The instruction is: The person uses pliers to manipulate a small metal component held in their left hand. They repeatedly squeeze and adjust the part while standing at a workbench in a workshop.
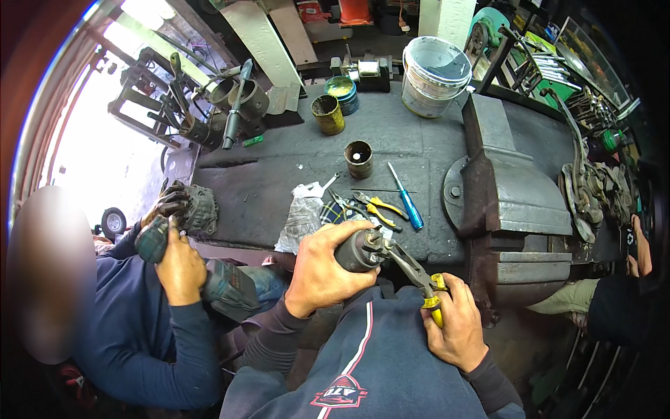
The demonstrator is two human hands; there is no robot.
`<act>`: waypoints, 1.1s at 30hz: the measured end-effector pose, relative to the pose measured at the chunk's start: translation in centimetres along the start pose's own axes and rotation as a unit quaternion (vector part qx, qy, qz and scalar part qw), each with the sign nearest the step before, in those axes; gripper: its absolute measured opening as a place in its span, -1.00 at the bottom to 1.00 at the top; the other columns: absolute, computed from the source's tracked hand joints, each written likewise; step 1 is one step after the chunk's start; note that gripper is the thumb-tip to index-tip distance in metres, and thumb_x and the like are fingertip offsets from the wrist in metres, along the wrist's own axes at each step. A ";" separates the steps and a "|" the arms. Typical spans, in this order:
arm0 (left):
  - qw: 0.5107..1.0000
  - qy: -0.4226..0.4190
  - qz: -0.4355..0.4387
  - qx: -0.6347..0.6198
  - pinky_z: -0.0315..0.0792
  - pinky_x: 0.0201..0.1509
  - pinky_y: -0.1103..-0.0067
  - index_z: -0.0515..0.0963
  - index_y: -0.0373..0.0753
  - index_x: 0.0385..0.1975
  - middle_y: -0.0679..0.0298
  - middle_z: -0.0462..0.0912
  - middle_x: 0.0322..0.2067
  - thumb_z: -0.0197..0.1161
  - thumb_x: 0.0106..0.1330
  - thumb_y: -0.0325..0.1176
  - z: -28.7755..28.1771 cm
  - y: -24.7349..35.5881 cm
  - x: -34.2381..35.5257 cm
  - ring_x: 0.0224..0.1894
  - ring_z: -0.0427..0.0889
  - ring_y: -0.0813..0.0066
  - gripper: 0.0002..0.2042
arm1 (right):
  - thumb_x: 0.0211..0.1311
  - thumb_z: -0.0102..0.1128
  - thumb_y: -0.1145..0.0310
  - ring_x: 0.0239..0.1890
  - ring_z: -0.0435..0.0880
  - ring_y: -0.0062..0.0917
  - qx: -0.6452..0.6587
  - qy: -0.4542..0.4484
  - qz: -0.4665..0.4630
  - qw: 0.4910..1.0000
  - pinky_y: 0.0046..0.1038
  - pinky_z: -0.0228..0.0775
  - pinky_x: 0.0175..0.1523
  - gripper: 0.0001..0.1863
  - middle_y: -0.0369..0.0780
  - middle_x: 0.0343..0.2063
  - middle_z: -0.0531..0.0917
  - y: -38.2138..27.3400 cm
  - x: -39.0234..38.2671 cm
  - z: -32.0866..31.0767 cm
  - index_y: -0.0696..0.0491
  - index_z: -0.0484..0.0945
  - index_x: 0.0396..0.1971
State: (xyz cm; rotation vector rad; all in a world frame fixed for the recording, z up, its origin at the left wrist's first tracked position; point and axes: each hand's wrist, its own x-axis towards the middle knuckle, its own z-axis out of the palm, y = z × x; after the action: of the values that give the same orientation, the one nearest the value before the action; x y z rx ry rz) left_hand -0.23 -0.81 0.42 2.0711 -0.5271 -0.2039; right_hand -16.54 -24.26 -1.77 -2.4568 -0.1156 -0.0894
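My left hand is wrapped round a dark cylindrical metal part, its end with metal terminals facing up and right. In my right hand are long-nose pliers with yellow grips. Their jaws reach the terminal end of the part; whether they clamp anything there is too small to tell. Both hands are in front of my body, at the bench's near edge. Just beyond them on the bench lie yellow-handled pliers, a blue screwdriver and a crumpled grey cloth.
A large vise stands to the right. Farther back are a small can, a yellow tin and a white bucket. On the left, a co-worker holds a cordless drill beside an alternator. Another person's arm shows far right.
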 end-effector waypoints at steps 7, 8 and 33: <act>0.994 0.072 0.047 0.061 0.63 0.02 0.38 0.77 -0.22 0.03 0.12 0.80 -0.25 0.61 -0.15 -0.44 1.1 0.6 -0.3 -0.17 0.78 0.19 -0.43 | 0.03 0.51 0.50 0.16 0.61 0.06 -0.010 0.011 0.007 1.000 -0.07 0.48 0.30 -0.55 0.15 0.18 0.55 -0.5 0.4 0.2 0.23 0.62 -0.03; 0.993 0.080 0.054 0.068 0.62 0.02 0.37 0.77 -0.21 0.03 0.12 0.79 -0.25 0.60 -0.16 -0.45 1.2 0.7 -0.3 -0.16 0.77 0.18 -0.42 | 0.03 0.50 0.50 0.16 0.61 0.06 -0.012 0.013 0.005 1.000 -0.07 0.48 0.30 -0.55 0.15 0.18 0.55 -0.5 0.4 0.2 0.23 0.62 -0.04; 0.935 -0.265 -0.078 -0.221 0.56 0.31 0.46 0.75 -0.38 0.08 0.20 0.83 -0.02 0.77 -0.10 -0.34 -0.9 -4.6 0.1 0.07 0.75 0.45 -0.36 | -0.10 0.37 0.61 0.21 0.61 0.11 0.003 -0.012 -0.063 0.998 -0.02 0.50 0.33 -0.56 0.14 0.20 0.55 2.5 0.3 0.1 0.23 0.60 -0.10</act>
State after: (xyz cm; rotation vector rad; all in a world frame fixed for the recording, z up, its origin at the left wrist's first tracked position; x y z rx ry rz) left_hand 1.45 1.95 -2.92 1.6026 -0.5718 -0.9097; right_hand -16.01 -26.07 -3.37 -2.4434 -0.2799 -0.1135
